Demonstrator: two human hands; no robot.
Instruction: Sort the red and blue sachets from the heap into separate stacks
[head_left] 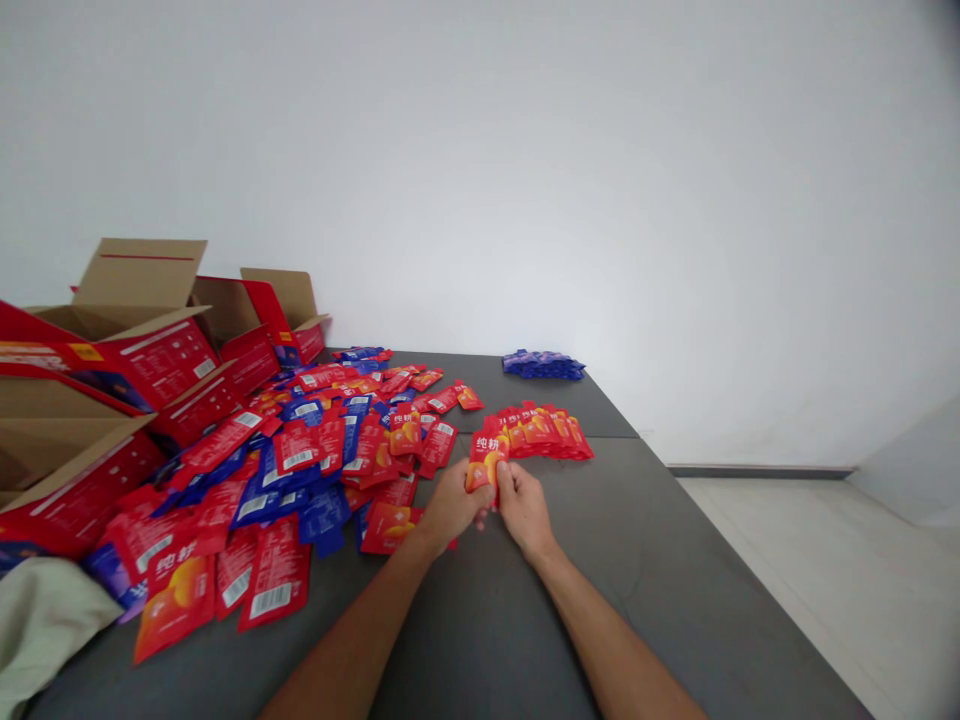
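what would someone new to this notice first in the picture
The eye likely falls first on the big jumbled heap of red and blue packets spreading over the left of the dark table, beside open red cardboard boxes. Next come the two hands near the middle, left and right, holding a red packet. Just beyond them lies a neat row of red packets, with a blue row farther back.

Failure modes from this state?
The red pouch in the left hand and right hand might knock the red row just beyond it. The mixed pile is loose and overlapping, close to the left hand, so a sleeve-height brush could shift pouches.
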